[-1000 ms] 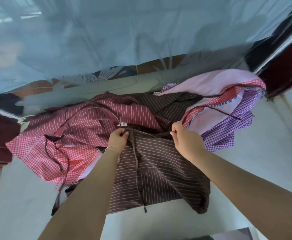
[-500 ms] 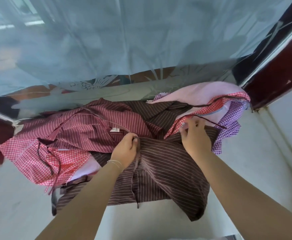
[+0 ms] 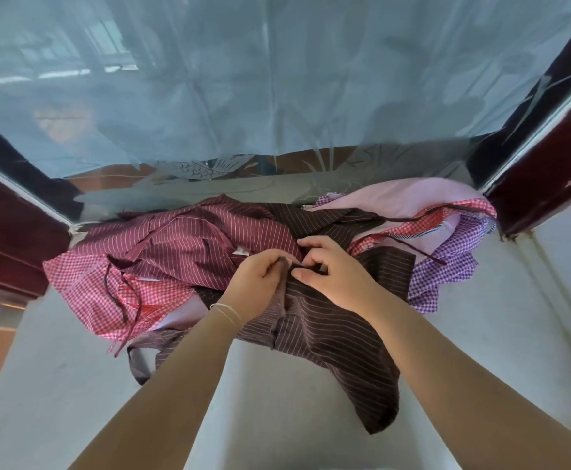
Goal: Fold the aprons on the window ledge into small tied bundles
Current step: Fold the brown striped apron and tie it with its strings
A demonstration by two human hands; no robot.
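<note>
your left hand [image 3: 255,283] and right hand [image 3: 331,271] meet at the middle of the window ledge [image 3: 501,320], on top of the dark brown striped apron [image 3: 331,337]. left fingers are curled and pinch the apron's brown tie strap [image 3: 282,293], which runs down from the fist over the cloth. right fingers are bent, thumb and forefinger closed on the cloth and strap just beside the left knuckles; the two hands touch or nearly touch. a thin bracelet [image 3: 226,312] sits on your left wrist.

the brown apron lies spread over the front of the ledge, its lower corner hanging past the edge. behind it, to the left, a maroon striped apron [image 3: 189,245] overlaps a red checked apron [image 3: 84,283] with loose dark ties. to the right, a heap of pink cloth [image 3: 402,198], red check and purple checked apron [image 3: 447,269] sits against the dark red window frame [image 3: 541,198]. a pale blue curtain [image 3: 277,79] hangs behind the pile.
</note>
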